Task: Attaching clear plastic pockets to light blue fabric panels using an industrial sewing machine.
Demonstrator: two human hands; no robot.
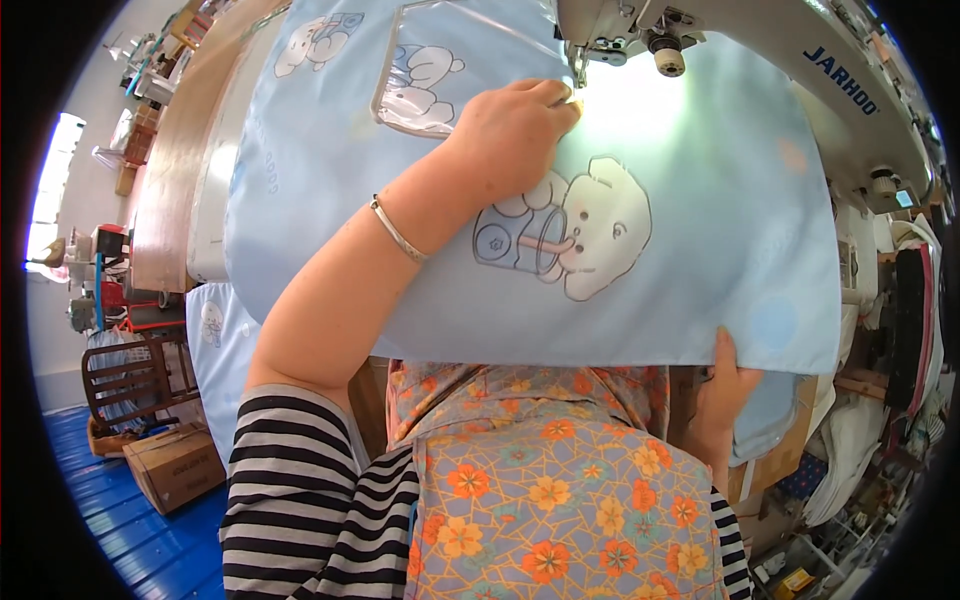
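A cardboard box [176, 468] sits on the blue floor [100, 530] at left, beside a dark wooden chair [165, 368], with a bright window [58, 185] farther back; a long brown wooden desk [185, 150] runs up that side, and at far right dark cloth [910, 315] hangs above bundled white fabric [846, 475]

Sewing workshop: sewing machine [800, 60] over blue fabric [690, 260], long worktable [185, 160], piled cloth [848, 465].

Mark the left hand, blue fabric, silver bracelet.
Left hand [517, 133]: head view, back of the hand.
Blue fabric [690, 250]: head view, plain area beside the dog print.
Silver bracelet [395, 234]: head view, outer band.
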